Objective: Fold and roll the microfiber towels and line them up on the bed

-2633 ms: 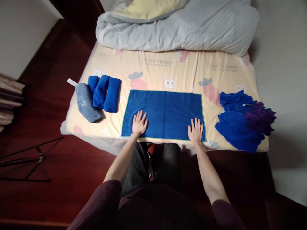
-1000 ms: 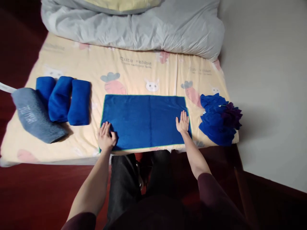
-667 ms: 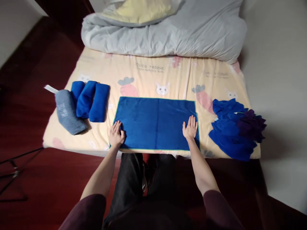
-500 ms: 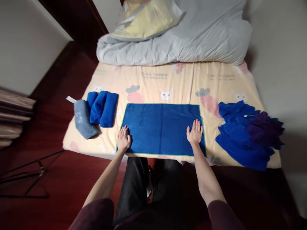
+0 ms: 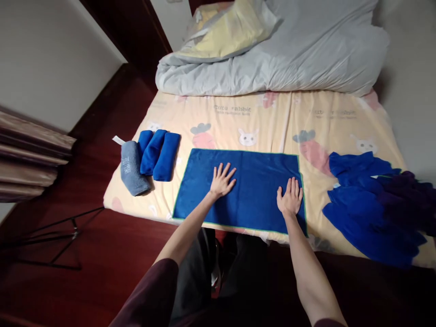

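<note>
A blue towel (image 5: 259,190) with green edging lies spread flat near the front edge of the bed. My left hand (image 5: 222,180) rests on it left of the middle crease, fingers spread. Flat on the towel's right side is my right hand (image 5: 290,197), its fingers stretched out and nearly together. Neither hand grips anything. To the left lie several rolled towels: a grey-blue roll (image 5: 132,170) with a white tag, and blue rolls (image 5: 166,156) beside it. Over on the right is a loose heap of blue cloths (image 5: 361,200) with dark purple cloth (image 5: 408,200) among them.
The bed has a peach sheet (image 5: 225,122) printed with rabbits and carrots. A grey quilt (image 5: 306,54) is bunched at the back, with a yellow bundle in clear wrapping (image 5: 231,34) on top. Black metal legs (image 5: 64,240) stand on the floor at left, near a curtain (image 5: 30,154).
My left hand has moved from the towel's left edge toward its middle, fingers now spread wider. The right hand stays near the right edge. The view has shifted, so the bed appears farther right.
</note>
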Action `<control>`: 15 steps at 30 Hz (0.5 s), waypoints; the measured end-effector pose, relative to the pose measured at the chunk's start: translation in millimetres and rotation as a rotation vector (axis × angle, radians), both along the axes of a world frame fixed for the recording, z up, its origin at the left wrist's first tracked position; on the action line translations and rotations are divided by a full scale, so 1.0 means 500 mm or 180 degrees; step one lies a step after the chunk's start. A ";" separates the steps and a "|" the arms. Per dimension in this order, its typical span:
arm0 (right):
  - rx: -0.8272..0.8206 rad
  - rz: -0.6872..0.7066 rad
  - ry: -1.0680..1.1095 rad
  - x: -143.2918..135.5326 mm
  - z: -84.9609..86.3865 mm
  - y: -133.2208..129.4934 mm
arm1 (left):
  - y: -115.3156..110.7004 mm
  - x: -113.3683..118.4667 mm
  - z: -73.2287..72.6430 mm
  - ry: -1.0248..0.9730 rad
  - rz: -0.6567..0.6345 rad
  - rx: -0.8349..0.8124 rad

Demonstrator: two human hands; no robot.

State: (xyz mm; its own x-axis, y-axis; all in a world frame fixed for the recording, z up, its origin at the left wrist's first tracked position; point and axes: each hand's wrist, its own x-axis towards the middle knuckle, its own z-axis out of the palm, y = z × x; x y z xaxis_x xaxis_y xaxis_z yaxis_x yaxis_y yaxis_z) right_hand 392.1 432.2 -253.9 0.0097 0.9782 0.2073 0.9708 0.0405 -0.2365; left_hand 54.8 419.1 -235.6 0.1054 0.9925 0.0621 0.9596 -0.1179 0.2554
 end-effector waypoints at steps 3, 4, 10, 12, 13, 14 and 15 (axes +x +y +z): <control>-0.0007 0.0006 -0.0001 0.000 -0.002 0.001 | 0.010 -0.111 -0.009 -0.0008 0.0643 0.0006; -0.0016 0.0007 -0.0012 0.000 -0.002 0.001 | 0.011 -0.147 -0.010 -0.0016 0.0769 0.0011; -0.0108 -0.0003 -0.0150 0.000 -0.001 0.001 | 0.045 -0.268 -0.013 -0.0128 0.1103 0.0044; -0.0149 -0.0015 -0.0191 0.000 -0.001 0.001 | 0.062 -0.282 -0.014 -0.0204 0.1234 0.0086; -0.0170 -0.0023 -0.0216 0.000 -0.001 0.002 | 0.069 -0.286 -0.014 -0.0241 0.1279 0.0106; -0.0194 -0.0030 -0.0248 -0.001 0.000 0.002 | 0.075 -0.289 -0.013 -0.0276 0.1306 0.0122; -0.0225 -0.0037 -0.0285 -0.002 0.000 0.002 | 0.079 -0.291 -0.013 -0.0310 0.1319 0.0135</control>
State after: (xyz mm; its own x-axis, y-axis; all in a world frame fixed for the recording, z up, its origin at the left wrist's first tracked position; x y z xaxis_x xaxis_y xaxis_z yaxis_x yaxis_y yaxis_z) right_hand 391.4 433.2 -253.7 0.0056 0.9903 0.1385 0.9885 0.0155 -0.1505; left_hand -90.7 458.5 -242.0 -0.3101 0.9461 0.0936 0.8997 0.2603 0.3505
